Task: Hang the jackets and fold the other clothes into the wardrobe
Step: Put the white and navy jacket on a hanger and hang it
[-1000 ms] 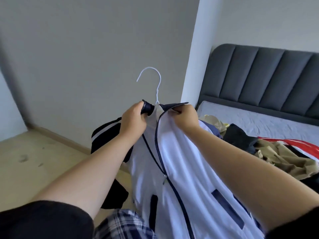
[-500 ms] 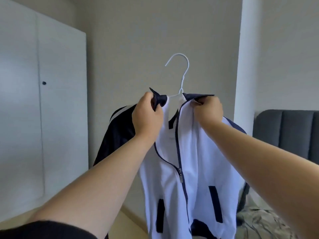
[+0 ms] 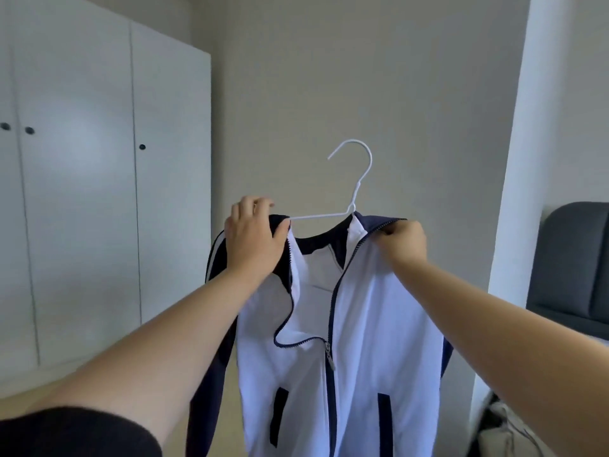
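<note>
Both hands are holding the garment up at chest height. The left hand [image 3: 252,240] is curling over the left shoulder of the jacket [image 3: 359,341], fingers hooked over the top where the arm of the hanger [image 3: 354,179] is running into the cloth, and the right hand [image 3: 403,240] is pinching the right collar edge beside the zip. The white-and-navy jacket is hanging in the air between them, half zipped, its collar spread open and the white wire hook standing free above it. Judging by this, the jacket is sitting on its hanger but is not yet hung; carrying it to the rail looks like the step remaining. The wardrobe [image 3: 99,179] is standing to the left with its white doors closed, so a door will likely need opening while both hands are busy. A grey padded headboard [image 3: 573,265] is showing at the right edge, with crumpled cloth [image 3: 504,430] below it, possibly more clothes awaiting sorting.
</note>
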### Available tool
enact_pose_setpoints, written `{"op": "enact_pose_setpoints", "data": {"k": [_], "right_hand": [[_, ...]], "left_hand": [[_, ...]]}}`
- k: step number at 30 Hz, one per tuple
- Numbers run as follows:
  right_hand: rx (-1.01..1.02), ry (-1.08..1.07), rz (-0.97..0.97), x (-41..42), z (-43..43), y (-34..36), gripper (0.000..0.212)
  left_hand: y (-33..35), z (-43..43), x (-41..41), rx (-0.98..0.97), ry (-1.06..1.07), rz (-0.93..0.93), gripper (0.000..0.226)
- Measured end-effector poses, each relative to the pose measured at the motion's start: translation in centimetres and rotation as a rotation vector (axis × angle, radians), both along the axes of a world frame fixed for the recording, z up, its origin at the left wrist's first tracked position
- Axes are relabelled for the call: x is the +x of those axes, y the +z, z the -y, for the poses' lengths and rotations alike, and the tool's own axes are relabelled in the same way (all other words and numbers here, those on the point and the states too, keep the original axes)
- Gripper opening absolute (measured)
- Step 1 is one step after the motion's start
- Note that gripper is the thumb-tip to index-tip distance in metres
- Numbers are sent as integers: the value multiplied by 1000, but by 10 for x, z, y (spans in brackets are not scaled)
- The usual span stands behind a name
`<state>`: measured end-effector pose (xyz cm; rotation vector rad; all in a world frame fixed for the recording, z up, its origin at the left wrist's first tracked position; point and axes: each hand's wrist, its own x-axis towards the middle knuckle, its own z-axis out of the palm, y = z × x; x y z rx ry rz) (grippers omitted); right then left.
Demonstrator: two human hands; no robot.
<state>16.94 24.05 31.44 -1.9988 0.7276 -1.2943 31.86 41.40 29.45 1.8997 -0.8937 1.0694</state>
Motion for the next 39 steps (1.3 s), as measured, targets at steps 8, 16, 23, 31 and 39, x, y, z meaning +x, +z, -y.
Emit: {"op": "enact_pose_setpoints", "data": {"k": [8,16,23,31,39], "right_hand": [[-39,58,-17,6,-4,-32,23],[281,312,118,2,-14,-26,27],[153,169,-295,3,-10,-12,25],[-283,-39,-537,-13,15,-56,12],[-361,195,-548,-10,4,-39,15]], "left_hand": [[-3,-15,21,580,27,-226,39],[-11,-4,18,303,-34,-146,42],[-28,3,16,235,-104,-171,39],[-31,-12,30,48,-77,-250,27],[-37,-12,30,13,-202,-273,21]]}}
